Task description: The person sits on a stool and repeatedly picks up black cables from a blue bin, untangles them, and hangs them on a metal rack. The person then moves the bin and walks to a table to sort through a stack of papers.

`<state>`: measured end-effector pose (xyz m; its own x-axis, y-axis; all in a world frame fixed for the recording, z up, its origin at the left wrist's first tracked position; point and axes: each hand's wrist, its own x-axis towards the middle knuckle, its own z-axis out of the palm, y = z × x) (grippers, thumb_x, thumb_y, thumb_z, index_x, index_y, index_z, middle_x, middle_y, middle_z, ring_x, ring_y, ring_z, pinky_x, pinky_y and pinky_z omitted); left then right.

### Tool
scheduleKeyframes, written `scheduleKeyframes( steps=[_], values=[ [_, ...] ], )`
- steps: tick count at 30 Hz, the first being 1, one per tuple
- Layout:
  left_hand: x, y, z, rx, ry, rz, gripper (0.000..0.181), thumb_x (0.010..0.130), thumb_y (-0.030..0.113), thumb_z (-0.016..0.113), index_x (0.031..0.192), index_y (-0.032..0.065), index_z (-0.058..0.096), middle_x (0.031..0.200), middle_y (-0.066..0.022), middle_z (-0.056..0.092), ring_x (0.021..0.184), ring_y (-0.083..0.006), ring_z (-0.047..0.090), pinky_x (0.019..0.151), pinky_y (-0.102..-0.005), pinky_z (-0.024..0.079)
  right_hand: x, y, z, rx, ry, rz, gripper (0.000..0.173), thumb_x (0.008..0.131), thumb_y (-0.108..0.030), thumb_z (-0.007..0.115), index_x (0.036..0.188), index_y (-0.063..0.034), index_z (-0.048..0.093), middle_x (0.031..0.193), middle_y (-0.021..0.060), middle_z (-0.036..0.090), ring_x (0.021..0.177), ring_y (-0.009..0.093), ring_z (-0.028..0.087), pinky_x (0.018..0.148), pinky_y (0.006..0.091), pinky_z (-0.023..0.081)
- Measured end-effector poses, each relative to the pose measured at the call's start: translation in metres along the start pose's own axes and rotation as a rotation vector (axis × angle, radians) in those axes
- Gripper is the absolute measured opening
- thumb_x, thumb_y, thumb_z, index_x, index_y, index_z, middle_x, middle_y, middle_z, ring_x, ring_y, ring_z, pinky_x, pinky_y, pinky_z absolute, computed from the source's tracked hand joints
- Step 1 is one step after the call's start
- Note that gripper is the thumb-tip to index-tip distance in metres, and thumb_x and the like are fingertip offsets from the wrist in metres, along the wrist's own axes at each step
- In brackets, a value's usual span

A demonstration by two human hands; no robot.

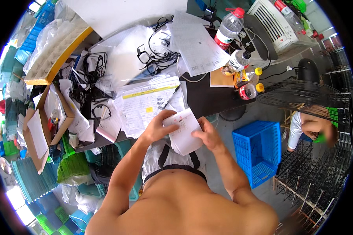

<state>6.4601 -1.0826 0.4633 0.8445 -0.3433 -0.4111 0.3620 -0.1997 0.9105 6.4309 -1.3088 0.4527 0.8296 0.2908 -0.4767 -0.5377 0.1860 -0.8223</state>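
A small stack of white paper slips (184, 133) with handwriting is held between both hands, above the lap and just off the desk's front edge. My left hand (161, 126) grips its upper left side, the thumb lying across the top slip. On the right side, my right hand (209, 133) pinches the stack between thumb and fingers. Just beyond the slips lies a pile of printed sheets (144, 102) with a yellow band, and a black pen (171, 96) rests on it. Left of the pile, a pair of black-framed glasses (101, 111) sits on papers.
Drink bottles (229, 28) stand at the desk's right. Tangled black glasses and cables (156, 60) lie farther back. An open cardboard box (63, 117) is at the left. A blue plastic crate (257, 152) stands on the floor at right, and a person (311, 124) bends beyond it.
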Motion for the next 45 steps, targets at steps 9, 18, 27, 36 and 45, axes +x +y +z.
scheduleKeyframes(
  steps=[9,18,27,36,45],
  values=[
    [0.013,-0.018,0.038,-0.802,0.16,-0.214,0.045,0.085,0.022,0.066,0.118,-0.005,0.052,0.108,-0.0146,0.061,0.098,-0.0232,0.06,0.082,-0.0354,0.05,0.028,0.023,-0.02,-0.432,0.155,-0.211,0.053,0.076,-0.017,0.069,0.122,-0.0026,0.047,0.109,0.0092,0.049,0.099,0.013,0.049,0.083,0.0287,0.042],
    [0.034,-0.061,0.014,-0.082,0.399,-0.123,0.055,0.084,0.036,0.064,0.121,-0.0016,0.049,0.103,-0.0136,0.062,0.09,-0.0203,0.06,0.077,-0.0319,0.049,0.087,0.032,-0.072,0.0,0.272,-0.029,0.03,0.089,-0.018,0.058,0.112,-0.0002,0.055,0.103,0.0089,0.061,0.089,0.019,0.059,0.08,0.0332,0.047],
    [-0.051,-0.13,-0.094,0.401,0.893,-0.246,0.039,0.078,0.024,0.06,0.11,0.0026,0.054,0.113,-0.0186,0.052,0.11,-0.0371,0.047,0.095,-0.0429,0.041,0.153,0.063,-0.153,-1.394,0.683,-0.082,0.042,0.082,-0.023,0.061,0.108,0.0085,0.055,0.106,0.0243,0.06,0.1,0.039,0.057,0.084,0.0475,0.045],
    [-0.044,-0.167,-0.154,0.185,0.633,-0.252,0.053,0.076,0.03,0.061,0.118,0.0004,0.048,0.116,-0.0257,0.052,0.11,-0.0417,0.05,0.093,-0.0468,0.043,0.177,0.085,0.046,-1.262,0.081,-0.336,0.059,0.072,-0.011,0.068,0.123,0.0022,0.042,0.111,0.0233,0.047,0.103,0.039,0.047,0.092,0.0432,0.04],
    [-0.136,-0.111,-0.264,0.016,0.446,0.285,0.028,0.082,0.024,0.059,0.1,0.0025,0.059,0.09,-0.018,0.063,0.089,-0.0344,0.061,0.078,-0.0422,0.049,0.164,0.106,0.223,-1.695,-0.404,-0.369,0.092,0.063,-0.025,0.079,0.135,0.0031,0.03,0.137,0.0325,0.025,0.127,0.048,0.026,0.106,0.052,0.024]
  ],
)
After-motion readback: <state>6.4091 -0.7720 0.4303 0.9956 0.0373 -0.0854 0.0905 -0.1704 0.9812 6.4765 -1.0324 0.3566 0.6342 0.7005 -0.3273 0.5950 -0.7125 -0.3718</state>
